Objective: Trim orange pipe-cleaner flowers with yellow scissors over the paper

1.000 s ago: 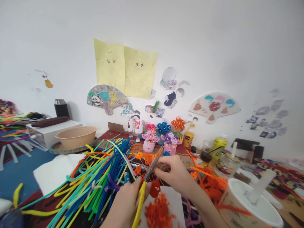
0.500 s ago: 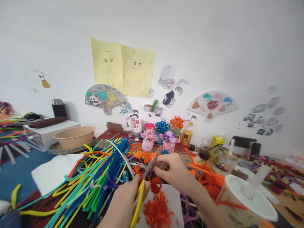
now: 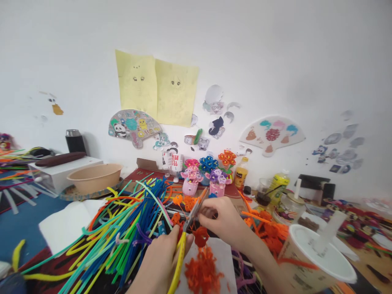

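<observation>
My left hand [image 3: 161,263] is closed round the yellow handles of a pair of scissors [image 3: 185,232], whose blades point up and away toward my other hand. My right hand [image 3: 223,220] pinches a thin orange pipe cleaner [image 3: 200,236] beside the blade tips; an orange curled piece hangs just below it. Orange cuttings [image 3: 202,271] lie heaped on a white sheet [image 3: 226,255] under both hands. A big spread of coloured pipe cleaners [image 3: 122,228] lies to the left of the scissors.
Small pipe-cleaner flower pots [image 3: 203,173] stand behind my hands. A tan bowl [image 3: 94,176] and white box [image 3: 61,169] sit at the left. A lidded white cup with straw [image 3: 318,257] is at the near right, with bottles [image 3: 277,185] and orange scraps [image 3: 269,230] beyond.
Both hands keep their hold; the view has drifted slightly, and the hands and scissors sit much as before.
</observation>
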A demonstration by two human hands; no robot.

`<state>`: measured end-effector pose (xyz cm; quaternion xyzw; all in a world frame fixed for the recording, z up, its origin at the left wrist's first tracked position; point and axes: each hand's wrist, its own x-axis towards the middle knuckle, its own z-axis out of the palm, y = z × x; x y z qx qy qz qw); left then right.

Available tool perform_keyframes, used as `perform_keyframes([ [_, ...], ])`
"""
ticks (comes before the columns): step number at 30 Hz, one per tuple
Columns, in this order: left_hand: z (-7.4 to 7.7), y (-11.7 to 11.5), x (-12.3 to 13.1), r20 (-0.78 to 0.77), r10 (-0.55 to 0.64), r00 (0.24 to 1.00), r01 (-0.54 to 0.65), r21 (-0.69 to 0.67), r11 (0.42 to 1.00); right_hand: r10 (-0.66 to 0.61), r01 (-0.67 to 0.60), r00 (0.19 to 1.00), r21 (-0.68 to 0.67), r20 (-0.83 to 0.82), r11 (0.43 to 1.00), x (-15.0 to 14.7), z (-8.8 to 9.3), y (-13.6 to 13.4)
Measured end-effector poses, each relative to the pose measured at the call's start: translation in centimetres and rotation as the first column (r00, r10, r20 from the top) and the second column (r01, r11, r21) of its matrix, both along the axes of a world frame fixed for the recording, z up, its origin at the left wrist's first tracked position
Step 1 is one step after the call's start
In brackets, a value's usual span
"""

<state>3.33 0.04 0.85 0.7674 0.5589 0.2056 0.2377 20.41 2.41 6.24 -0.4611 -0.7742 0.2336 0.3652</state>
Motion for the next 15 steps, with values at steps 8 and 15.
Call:
perform_keyframes([
  [8, -0.8, 0.2, 0.0, 0.035, 0.033, 0.999, -0.035, 0.071, 0.997, 0.001, -0.001, 1.000, -0.001, -0.008, 1.000, 0.1, -0.1, 0.2],
  [15, -1.1, 0.5, 0.1, 0.008, 0.042, 0.999, -0.042, 0.018, 0.999, 0.040, -0.048, 0.994, -0.081, -0.105, 0.996, 0.5, 0.6, 0.2],
])
